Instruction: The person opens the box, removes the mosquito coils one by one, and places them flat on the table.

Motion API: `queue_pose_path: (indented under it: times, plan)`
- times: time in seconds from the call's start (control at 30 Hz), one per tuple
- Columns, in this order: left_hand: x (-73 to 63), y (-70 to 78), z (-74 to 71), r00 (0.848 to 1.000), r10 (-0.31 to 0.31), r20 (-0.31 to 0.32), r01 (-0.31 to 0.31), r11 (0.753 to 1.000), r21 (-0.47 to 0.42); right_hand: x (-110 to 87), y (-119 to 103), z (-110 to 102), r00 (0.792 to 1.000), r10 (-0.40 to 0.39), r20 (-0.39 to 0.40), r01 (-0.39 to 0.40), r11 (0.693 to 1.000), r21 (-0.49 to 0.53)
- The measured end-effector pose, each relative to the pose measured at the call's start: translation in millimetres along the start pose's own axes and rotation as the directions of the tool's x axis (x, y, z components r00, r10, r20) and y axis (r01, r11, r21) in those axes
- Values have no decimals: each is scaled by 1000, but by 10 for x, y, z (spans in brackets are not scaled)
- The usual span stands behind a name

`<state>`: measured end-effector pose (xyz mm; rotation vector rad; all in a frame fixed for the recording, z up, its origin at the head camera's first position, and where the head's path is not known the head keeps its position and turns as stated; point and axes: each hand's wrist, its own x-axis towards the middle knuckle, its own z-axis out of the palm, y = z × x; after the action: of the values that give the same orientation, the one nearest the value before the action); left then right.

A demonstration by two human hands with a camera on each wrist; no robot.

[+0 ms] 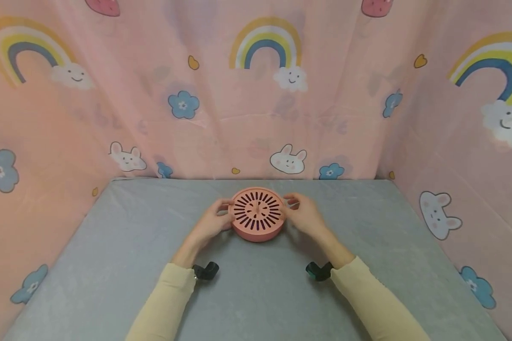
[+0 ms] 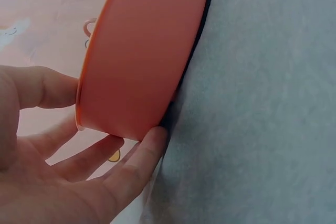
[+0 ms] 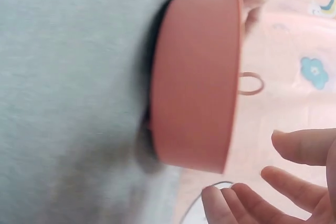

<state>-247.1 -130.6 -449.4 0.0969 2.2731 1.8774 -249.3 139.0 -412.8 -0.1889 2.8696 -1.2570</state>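
Observation:
A round pink mosquito coil holder [image 1: 257, 232] is at the middle of the grey table, towards its back. Dark slots and drop-shaped holes pattern its lid, and a small ring handle [image 3: 252, 83] stands up from the top. My left hand [image 1: 215, 219] grips its left side. In the left wrist view the thumb [image 2: 50, 88] meets the lid's rim while fingertips lie along the side wall and lower edge. At the right side is my right hand [image 1: 306, 215]. The right wrist view shows its thumb and fingers [image 3: 218, 205] spread, slightly apart from the wall.
Grey cloth covers the table [image 1: 256, 293]. Pink curtain [image 1: 213, 142] printed with rainbows, rabbits and flowers closes off the back and both sides. Each wrist carries a black camera mount, one on the left [image 1: 206, 271] and one on the right [image 1: 319, 271].

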Motion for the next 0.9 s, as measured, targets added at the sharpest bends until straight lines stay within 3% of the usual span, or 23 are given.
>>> queue_pose_path:
  times: [0.37, 0.9]
  plan:
    - [13, -30, -12, 1000, -8, 5, 8, 1000, -11, 50, -256, 58, 999, -36, -36, 38, 998, 45]
    - [-8, 22, -27, 1000, -11, 9, 11, 1000, 17, 234, -361, 396, 998, -40, 48, 31, 985, 169]
